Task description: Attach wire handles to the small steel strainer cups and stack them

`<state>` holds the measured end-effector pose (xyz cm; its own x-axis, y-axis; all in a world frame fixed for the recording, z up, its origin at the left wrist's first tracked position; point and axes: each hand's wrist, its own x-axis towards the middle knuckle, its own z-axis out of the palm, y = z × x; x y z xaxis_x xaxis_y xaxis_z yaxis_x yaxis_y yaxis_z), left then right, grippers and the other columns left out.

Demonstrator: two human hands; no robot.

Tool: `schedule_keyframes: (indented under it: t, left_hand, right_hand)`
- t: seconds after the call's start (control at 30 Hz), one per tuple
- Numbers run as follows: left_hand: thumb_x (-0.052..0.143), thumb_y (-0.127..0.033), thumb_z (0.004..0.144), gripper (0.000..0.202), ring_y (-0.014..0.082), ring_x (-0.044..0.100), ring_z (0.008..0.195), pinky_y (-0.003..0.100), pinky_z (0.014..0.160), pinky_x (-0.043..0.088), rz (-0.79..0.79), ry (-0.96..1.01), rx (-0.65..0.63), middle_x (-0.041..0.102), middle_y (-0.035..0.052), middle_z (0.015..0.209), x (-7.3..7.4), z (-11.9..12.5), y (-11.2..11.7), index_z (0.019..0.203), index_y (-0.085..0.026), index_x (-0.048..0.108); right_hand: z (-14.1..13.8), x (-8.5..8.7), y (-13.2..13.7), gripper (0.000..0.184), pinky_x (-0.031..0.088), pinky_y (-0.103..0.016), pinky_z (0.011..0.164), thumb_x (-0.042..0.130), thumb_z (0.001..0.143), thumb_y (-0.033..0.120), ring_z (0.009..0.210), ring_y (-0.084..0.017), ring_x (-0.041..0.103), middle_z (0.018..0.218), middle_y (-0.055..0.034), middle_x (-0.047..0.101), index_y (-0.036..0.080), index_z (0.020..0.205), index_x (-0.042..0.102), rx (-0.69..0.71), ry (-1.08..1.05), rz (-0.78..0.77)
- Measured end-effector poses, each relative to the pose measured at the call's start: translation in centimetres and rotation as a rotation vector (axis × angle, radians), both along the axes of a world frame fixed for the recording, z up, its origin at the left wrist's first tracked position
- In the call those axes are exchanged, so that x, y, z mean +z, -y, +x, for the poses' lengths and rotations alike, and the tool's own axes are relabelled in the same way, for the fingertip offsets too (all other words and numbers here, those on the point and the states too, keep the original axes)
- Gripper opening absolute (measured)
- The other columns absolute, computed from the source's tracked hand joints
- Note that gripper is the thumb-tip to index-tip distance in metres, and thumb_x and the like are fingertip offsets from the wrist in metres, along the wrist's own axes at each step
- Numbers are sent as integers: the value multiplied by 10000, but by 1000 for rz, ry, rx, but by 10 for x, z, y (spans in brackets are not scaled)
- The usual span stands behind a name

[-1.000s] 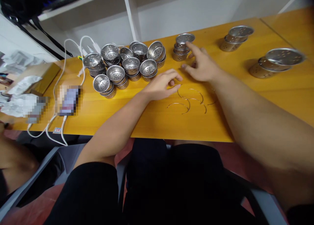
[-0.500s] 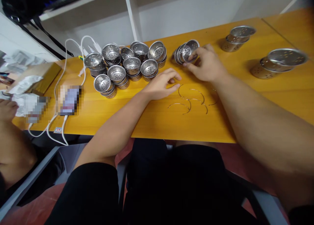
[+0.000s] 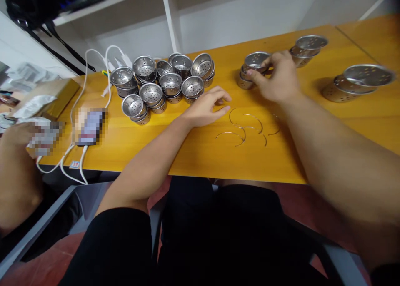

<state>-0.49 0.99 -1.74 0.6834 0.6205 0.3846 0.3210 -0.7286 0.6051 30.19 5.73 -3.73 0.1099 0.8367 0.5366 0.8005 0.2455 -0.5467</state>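
My right hand (image 3: 278, 78) is closed on the rim of the top cup in a short stack of perforated metal cups (image 3: 246, 81). That stack stands nearly upright on the table, its right side hidden behind my fingers. Beside the cup cluster, my left hand (image 3: 211, 106) lies on the table with fingers apart and nothing in it. Just right of its fingertips are several thin curved wires (image 3: 245, 128), spread loosely. A group of stacked perforated cups (image 3: 170, 84) stands left of and behind my left hand.
Two more cup stacks (image 3: 308, 48) (image 3: 353, 84) stand on the right of the yellow table (image 3: 200, 152). To the left lie a phone (image 3: 91, 128) and white cables (image 3: 84, 165). Another person's hand (image 3: 20, 134) is at far left. A shelf (image 3: 168, 17) runs behind.
My right hand has moved right with its cup stack, which has gone from tilted to nearly upright. My left hand stays in place. The other person's hand has moved toward the blurred object beside it.
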Motion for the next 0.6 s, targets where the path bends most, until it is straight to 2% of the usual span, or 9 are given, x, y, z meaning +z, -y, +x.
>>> schedule_keyframes:
  t: [0.1,0.3,0.5,0.6]
  left_hand:
    - [740,-197,1088,169,191,790,1144,408,1105,674,3,0,-5,787,119,1385,0,0,0,1251,-230,771]
    - [741,-205,1084,170,194,792,1145,404,1085,678,-5,-1,-6,788,123,1372,0,-1,-1,1250,-228,774]
    - [740,-205,1080,159,185,798,1132,398,1097,672,-2,23,-21,793,115,1352,-1,-1,-3,1235,-225,772]
    - [736,-201,1080,157,187,798,1125,399,1098,673,-6,23,-15,795,121,1345,0,-1,-2,1231,-215,774]
  right_hand:
    - [2,-2,-1,431,590,-580,1110,967,1007,536,1223,-377,731,1294,-172,769,274,1061,629,-2,-11,-5]
    - [5,-4,-3,531,606,-541,1044,1044,928,564,1140,-343,715,1254,-148,772,291,1030,599,31,-30,-4]
    - [2,1,-2,520,608,-560,1054,1085,854,414,1153,-355,732,1267,-142,752,286,1001,603,17,-20,-10]
    - [0,4,0,514,610,-558,1039,1092,849,389,1122,-339,724,1255,-142,744,279,977,607,26,-39,-9]
